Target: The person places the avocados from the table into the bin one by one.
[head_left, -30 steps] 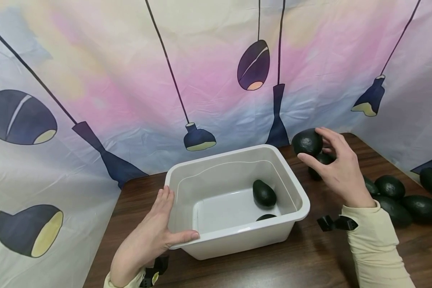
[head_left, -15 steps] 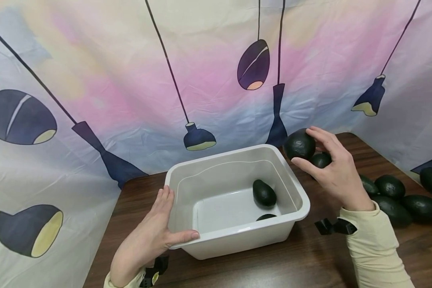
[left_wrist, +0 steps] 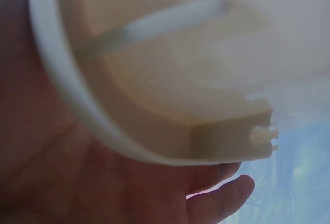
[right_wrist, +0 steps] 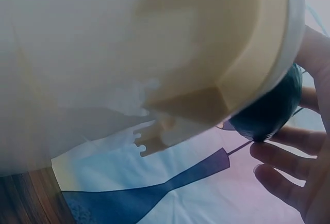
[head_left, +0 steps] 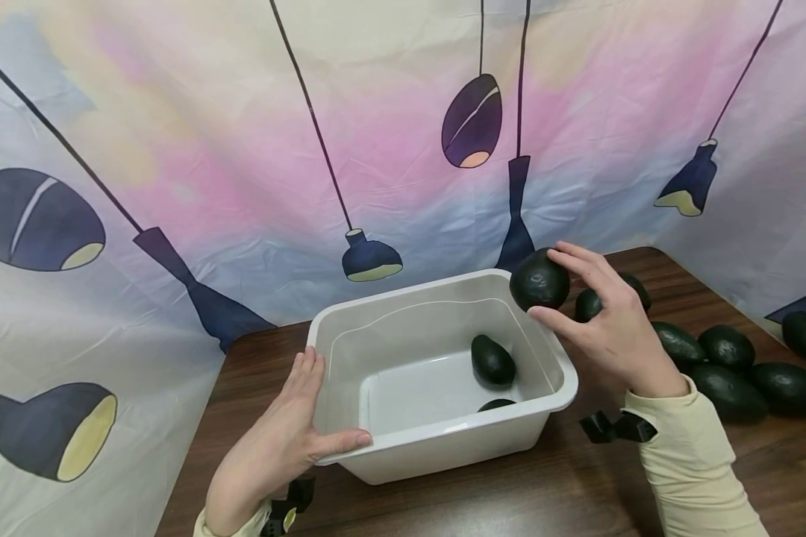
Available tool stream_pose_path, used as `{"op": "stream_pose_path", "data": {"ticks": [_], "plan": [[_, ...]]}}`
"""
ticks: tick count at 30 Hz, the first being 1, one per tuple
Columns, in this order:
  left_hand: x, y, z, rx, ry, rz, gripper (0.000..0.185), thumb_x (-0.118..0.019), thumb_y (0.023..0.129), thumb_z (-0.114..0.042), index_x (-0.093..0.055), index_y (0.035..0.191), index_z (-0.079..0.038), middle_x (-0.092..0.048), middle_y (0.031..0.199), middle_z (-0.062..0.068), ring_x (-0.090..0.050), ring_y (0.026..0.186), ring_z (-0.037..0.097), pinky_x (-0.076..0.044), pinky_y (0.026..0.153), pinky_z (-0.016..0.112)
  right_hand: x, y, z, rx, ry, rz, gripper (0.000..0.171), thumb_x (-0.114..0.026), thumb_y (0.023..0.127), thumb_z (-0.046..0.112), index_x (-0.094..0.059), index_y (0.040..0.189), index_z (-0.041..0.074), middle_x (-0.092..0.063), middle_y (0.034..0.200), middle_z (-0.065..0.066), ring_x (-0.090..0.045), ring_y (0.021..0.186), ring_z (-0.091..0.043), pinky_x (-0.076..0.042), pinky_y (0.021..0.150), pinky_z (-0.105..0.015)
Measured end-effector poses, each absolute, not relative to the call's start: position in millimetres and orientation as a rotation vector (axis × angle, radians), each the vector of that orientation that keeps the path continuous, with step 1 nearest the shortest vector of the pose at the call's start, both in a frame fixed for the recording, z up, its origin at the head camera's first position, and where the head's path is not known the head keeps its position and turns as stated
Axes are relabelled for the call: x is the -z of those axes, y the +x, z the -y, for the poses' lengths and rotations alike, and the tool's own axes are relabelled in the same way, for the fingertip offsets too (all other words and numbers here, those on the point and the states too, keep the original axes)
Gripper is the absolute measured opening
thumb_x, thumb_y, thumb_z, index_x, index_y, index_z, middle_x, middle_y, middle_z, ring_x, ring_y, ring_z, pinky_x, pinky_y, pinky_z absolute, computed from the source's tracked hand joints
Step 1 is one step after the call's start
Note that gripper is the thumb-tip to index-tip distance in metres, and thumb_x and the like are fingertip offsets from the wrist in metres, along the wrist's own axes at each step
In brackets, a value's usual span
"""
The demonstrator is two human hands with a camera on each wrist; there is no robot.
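Observation:
My right hand (head_left: 614,328) grips a dark green avocado (head_left: 539,280) between thumb and fingers, raised beside the right rim of a white plastic bin (head_left: 436,451). From the right wrist, that avocado (right_wrist: 276,105) shows partly behind the bin's rim, with fingers (right_wrist: 283,157) around its far side. On the bin's left front corner rests my left hand (head_left: 269,436), fingers straight along the left rim and thumb on the front rim. Inside the bin, one avocado (head_left: 493,362) lies toward the right; another (head_left: 496,404) is mostly hidden by the front wall.
Several avocados (head_left: 727,347) lie grouped on the brown wooden table (head_left: 598,485) at the right. Behind my right hand sit two more, one of them an avocado (head_left: 636,290) partly covered by the hand. A lamp-patterned cloth (head_left: 410,149) hangs behind the table.
My right hand has moved left with the avocado, from the bin's right side up to its right rim. More of the avocados behind that hand shows. My left hand stays put.

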State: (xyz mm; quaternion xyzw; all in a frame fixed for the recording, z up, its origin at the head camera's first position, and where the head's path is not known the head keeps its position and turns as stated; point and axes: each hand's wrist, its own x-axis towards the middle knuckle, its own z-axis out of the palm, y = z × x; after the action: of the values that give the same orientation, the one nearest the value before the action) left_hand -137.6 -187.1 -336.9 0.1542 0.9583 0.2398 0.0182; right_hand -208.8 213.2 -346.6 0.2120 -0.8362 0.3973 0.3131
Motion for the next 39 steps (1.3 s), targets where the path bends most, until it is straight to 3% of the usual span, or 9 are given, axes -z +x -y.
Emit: {"op": "stream_pose_path", "data": {"ticks": [1, 5, 11, 15, 17, 21, 27, 33, 39], "plan": [[337.0, -137.5, 187.1, -0.746, 0.479, -2.976, 0.124, -0.071, 0.073, -0.067, -0.013, 0.150, 0.011, -0.004, 0.158, 0.028, -0.001, 0.146, 0.041, -0.020, 0.110, 0.061, 346.9, -208.9, -212.5, -1.048, 0.568, 2.206, 0.078, -0.087, 0.073, 0.014, -0.053, 0.141, 0.025, -0.044, 0.147, 0.004, -0.051, 0.106, -0.008, -0.038, 0.082, -0.016], [337.2, -137.3, 187.1, -0.746, 0.481, -2.981, 0.125, -0.070, 0.072, -0.069, -0.013, 0.150, 0.011, -0.004, 0.157, 0.029, -0.002, 0.146, 0.041, -0.020, 0.110, 0.060, 347.1, -208.9, -210.4, -1.038, 0.591, 2.207, 0.077, -0.087, 0.072, 0.015, -0.053, 0.141, 0.025, -0.045, 0.146, 0.004, -0.050, 0.118, -0.014, -0.038, 0.084, -0.015], [336.9, -137.4, 186.8, -0.741, 0.482, -2.988, 0.125, -0.070, 0.073, -0.068, -0.014, 0.150, 0.011, -0.005, 0.157, 0.030, -0.002, 0.146, 0.041, -0.021, 0.110, 0.060, 345.4, -207.7, -208.5, -1.056, 0.619, 2.218, 0.076, -0.087, 0.072, 0.017, -0.054, 0.140, 0.026, -0.045, 0.146, 0.003, -0.041, 0.134, -0.020, -0.033, 0.098, -0.014], [336.6, -137.5, 186.9, -0.741, 0.481, -2.986, 0.124, -0.070, 0.073, -0.068, -0.013, 0.151, 0.010, -0.004, 0.157, 0.029, -0.002, 0.146, 0.041, -0.020, 0.110, 0.060, 345.5, -207.1, -207.8, -1.064, 0.643, 2.234, 0.075, -0.087, 0.073, 0.017, -0.054, 0.140, 0.025, -0.044, 0.147, 0.002, -0.040, 0.135, -0.020, -0.034, 0.101, -0.020], [336.5, -137.3, 186.9, -0.743, 0.480, -2.986, 0.124, -0.070, 0.073, -0.069, -0.013, 0.151, 0.010, -0.004, 0.157, 0.029, -0.002, 0.146, 0.041, -0.020, 0.110, 0.060, 345.8, -206.8, -207.5, -1.067, 0.657, 2.244, 0.075, -0.087, 0.073, 0.017, -0.054, 0.140, 0.025, -0.043, 0.147, 0.003, -0.040, 0.135, -0.020, -0.036, 0.103, -0.029], [336.3, -137.0, 186.8, -0.748, 0.476, -2.983, 0.123, -0.070, 0.073, -0.068, -0.013, 0.151, 0.010, -0.005, 0.157, 0.029, -0.001, 0.146, 0.041, -0.020, 0.110, 0.060, 345.8, -206.3, -206.4, -1.061, 0.684, 2.266, 0.074, -0.087, 0.074, 0.018, -0.054, 0.140, 0.025, -0.042, 0.148, 0.003, -0.039, 0.135, -0.020, -0.038, 0.102, -0.046], [336.1, -137.1, 187.0, -0.742, 0.475, -2.986, 0.122, -0.071, 0.074, -0.066, -0.013, 0.151, 0.009, -0.005, 0.157, 0.029, -0.002, 0.146, 0.041, -0.021, 0.110, 0.060, 344.8, -204.2, -204.3, -1.026, 0.719, 2.290, 0.074, -0.086, 0.074, 0.020, -0.053, 0.141, 0.025, -0.041, 0.148, 0.006, -0.040, 0.135, -0.020, -0.039, 0.102, -0.036], [336.3, -137.2, 187.5, -0.745, 0.475, -2.986, 0.124, -0.071, 0.073, -0.067, -0.012, 0.151, 0.009, -0.004, 0.158, 0.029, -0.002, 0.146, 0.041, -0.021, 0.110, 0.060, 344.4, -203.0, -201.8, -1.049, 0.742, 2.323, 0.073, -0.086, 0.076, 0.024, -0.053, 0.141, 0.024, -0.041, 0.148, 0.005, -0.039, 0.136, -0.021, -0.041, 0.097, -0.050], [335.8, -137.0, 188.1, -0.745, 0.469, -2.985, 0.124, -0.069, 0.073, -0.069, -0.013, 0.151, 0.009, -0.005, 0.158, 0.028, -0.002, 0.146, 0.040, -0.021, 0.110, 0.060, 345.1, -203.5, -200.1, -1.052, 0.765, 2.345, 0.071, -0.085, 0.076, 0.025, -0.054, 0.140, 0.024, -0.042, 0.148, 0.004, -0.038, 0.136, -0.022, -0.042, 0.096, -0.051]]}}
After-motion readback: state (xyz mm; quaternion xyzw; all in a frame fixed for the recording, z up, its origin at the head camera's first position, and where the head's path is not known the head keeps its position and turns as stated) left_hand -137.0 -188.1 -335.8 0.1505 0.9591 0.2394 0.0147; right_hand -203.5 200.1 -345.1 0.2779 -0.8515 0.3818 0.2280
